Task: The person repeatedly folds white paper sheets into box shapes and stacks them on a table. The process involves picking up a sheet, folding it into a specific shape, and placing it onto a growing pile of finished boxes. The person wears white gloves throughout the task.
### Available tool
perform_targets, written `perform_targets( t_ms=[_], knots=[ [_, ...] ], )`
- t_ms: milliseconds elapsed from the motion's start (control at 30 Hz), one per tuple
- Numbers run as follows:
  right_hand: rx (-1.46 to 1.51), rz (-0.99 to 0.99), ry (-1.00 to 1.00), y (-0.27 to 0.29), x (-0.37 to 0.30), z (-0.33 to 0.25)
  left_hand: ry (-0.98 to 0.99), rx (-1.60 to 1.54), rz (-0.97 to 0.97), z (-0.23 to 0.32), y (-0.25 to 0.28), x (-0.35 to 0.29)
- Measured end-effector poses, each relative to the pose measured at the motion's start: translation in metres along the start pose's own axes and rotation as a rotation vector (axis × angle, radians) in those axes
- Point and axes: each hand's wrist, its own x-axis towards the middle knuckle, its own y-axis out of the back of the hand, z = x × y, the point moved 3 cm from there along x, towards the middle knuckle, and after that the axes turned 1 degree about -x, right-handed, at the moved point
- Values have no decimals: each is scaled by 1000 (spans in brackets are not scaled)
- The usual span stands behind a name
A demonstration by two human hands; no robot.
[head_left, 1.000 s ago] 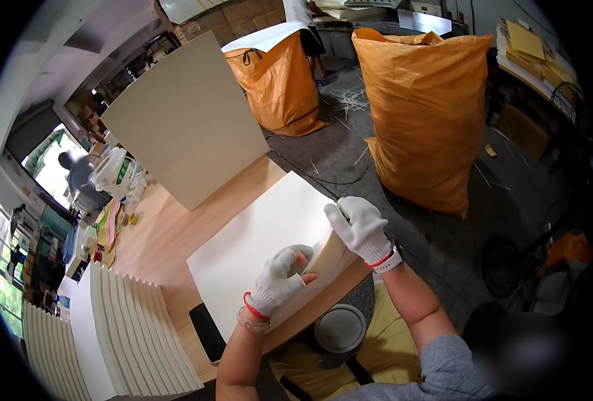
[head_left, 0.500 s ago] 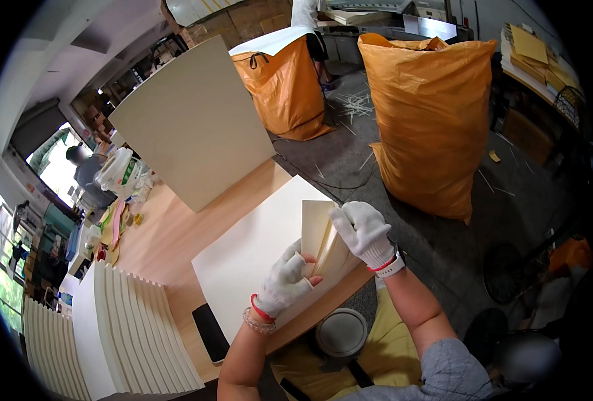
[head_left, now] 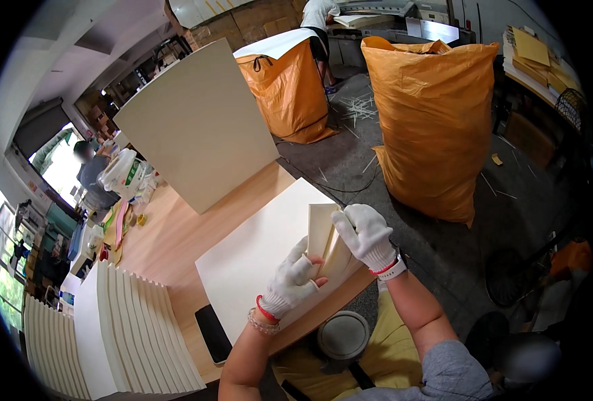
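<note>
A small folded cream card piece (head_left: 320,227) is between my hands, slightly parted along its long side. My left hand (head_left: 288,281), in a white glove with bare fingertips, grips its lower near end. At the upper right my right hand (head_left: 364,234), gloved in white too, has its thumb and fingers closed on the piece's edge. Its far side is hidden behind the right hand's fingers. Below both hands lies a large white sheet (head_left: 256,250) on the wooden table (head_left: 146,237).
A black phone (head_left: 212,333) lies left of the sheet. Stacked cream card strips (head_left: 139,327) stand lower left. A tall cream board (head_left: 199,127) rises behind. Orange sacks (head_left: 433,127) and white scraps (head_left: 359,108) are on the floor. Two people are farther back.
The whole view has shifted slightly right and down. Both hands keep their hold, and the card piece has turned a little between them. The person at the back now shows more.
</note>
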Motion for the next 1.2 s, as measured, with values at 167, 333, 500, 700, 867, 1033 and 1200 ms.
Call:
perform_targets(
  t_ms=[167,333,500,700,867,1033,1200],
  knots=[
    [87,11,-94,2,3,-1,46,-18,20,-2,1,-1],
    [80,28,-106,2,4,-6,47,31,-43,-15,-1,-8],
    [-75,22,72,-3,-4,1,94,-20,-22,-8,-3,-4],
    [-4,38,0,0,0,-2,100,-26,14,-4,-2,-4],
    [77,25,-84,-1,2,-5,-19,87,-99,-9,-1,-2],
    [-17,35,-3,-5,-3,1,99,-76,0,-1,-3,-1],
    [-44,62,76,-1,-1,-4,132,-89,14,0,-2,-1]
  ],
)
